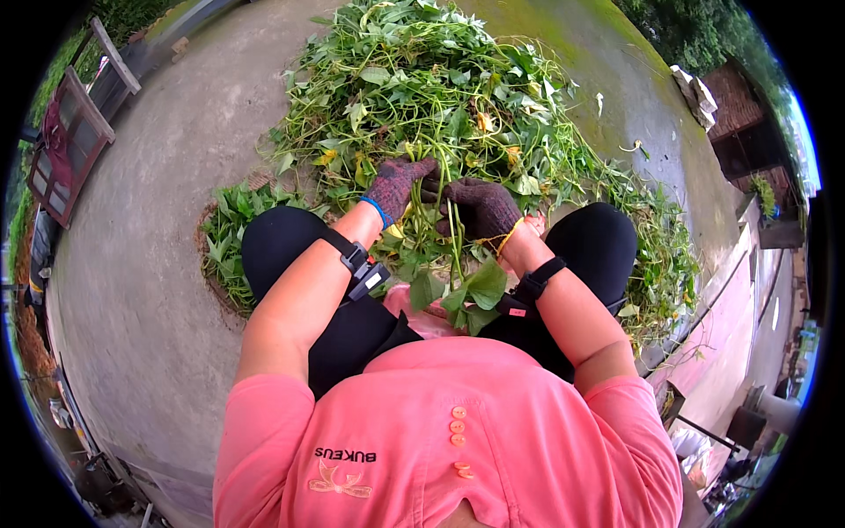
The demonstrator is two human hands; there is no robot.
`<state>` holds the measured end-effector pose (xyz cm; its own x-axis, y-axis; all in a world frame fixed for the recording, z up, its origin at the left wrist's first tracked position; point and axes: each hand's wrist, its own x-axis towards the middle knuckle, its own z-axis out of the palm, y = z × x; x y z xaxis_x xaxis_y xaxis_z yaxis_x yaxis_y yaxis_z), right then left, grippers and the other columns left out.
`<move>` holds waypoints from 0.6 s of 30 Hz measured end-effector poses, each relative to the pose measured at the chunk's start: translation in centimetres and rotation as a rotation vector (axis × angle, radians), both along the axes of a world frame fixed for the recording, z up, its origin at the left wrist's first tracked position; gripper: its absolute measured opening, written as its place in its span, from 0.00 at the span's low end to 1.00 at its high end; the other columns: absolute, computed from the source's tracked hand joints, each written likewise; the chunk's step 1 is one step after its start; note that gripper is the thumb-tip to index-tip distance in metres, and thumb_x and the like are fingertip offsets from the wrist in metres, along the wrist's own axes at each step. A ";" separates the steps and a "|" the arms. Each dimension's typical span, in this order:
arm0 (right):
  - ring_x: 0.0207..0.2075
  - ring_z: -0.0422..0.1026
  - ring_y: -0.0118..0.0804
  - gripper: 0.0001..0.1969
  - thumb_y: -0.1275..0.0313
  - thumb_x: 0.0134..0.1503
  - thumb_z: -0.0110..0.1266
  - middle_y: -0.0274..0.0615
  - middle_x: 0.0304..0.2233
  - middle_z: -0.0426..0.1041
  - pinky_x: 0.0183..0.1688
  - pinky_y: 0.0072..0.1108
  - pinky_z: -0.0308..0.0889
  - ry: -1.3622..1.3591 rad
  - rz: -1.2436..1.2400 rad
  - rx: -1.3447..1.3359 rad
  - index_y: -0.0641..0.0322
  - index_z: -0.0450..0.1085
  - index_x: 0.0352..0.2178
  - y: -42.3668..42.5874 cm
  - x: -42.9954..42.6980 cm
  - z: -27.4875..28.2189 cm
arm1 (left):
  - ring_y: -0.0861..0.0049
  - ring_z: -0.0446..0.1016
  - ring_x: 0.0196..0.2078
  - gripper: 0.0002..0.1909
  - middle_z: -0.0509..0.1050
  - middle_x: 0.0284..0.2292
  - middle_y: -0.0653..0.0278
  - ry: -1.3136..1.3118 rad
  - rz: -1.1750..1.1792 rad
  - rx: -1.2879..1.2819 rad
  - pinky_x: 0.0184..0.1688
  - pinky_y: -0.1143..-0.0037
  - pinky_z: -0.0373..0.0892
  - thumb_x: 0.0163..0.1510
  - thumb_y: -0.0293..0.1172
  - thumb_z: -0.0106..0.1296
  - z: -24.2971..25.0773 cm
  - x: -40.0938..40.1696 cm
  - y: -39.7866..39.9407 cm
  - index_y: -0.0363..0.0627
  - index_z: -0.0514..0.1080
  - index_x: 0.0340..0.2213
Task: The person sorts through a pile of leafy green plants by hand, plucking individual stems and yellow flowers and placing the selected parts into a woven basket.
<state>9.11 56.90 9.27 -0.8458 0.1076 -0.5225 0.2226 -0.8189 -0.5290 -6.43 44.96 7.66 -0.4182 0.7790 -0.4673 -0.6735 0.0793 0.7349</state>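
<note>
Both of my hands wear dark knitted gloves and meet between my knees. My left hand (400, 186), in a glove with a blue cuff, is closed around several green stems. My right hand (482, 208), its glove cuffed in yellow, pinches long leafy green stems (455, 245) that hang down with broad leaves at their lower ends. Just beyond my hands lies a large heap of cut green vines (409, 86), with some yellowed leaves in it. Beside my left knee, a round woven basket (210, 280) holds green leafy tips.
The heap trails along the concrete ground (145, 218) past my right knee. Old wooden window frames (72, 148) stand at the far left. White stone blocks (694, 96) lie at the upper right, near a brick structure (736, 105). Pinkish paving slabs (709, 336) are at the right.
</note>
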 end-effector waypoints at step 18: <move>0.20 0.71 0.33 0.09 0.75 0.49 0.59 0.40 0.24 0.73 0.24 0.24 0.69 0.102 0.010 0.273 0.69 0.71 0.32 1.2 -1.1 1.5 | 0.80 0.61 0.12 0.11 0.66 0.15 0.70 0.139 0.192 -0.261 0.12 0.77 0.57 0.50 0.36 0.59 -0.4 -4.8 -0.6 0.44 0.70 0.24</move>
